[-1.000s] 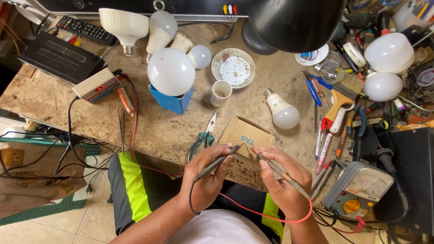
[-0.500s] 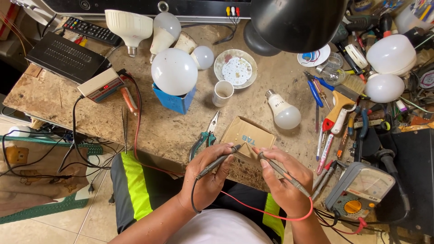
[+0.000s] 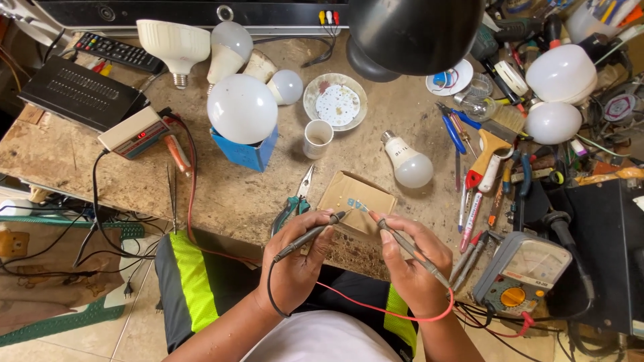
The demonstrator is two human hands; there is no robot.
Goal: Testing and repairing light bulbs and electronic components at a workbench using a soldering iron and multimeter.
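Low in the middle of the frame, a black probe [image 3: 310,236] is pinched in the left hand [image 3: 295,265], and a second probe [image 3: 409,249] in the right hand [image 3: 414,271]. Both tips are pointed inward at small blue parts [image 3: 354,204] on a brown cardboard piece [image 3: 355,201] on the desk [image 3: 221,194].

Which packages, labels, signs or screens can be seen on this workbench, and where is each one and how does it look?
Blue square cardboard box: centre-left, under a large white round bulb.
Flat brown cardboard piece: near front edge, under both probe tips.
Beige box-shaped device with a small red lit display: left side.
Grey analog meter with pale dial window and orange knob: front right, beside the right hand.
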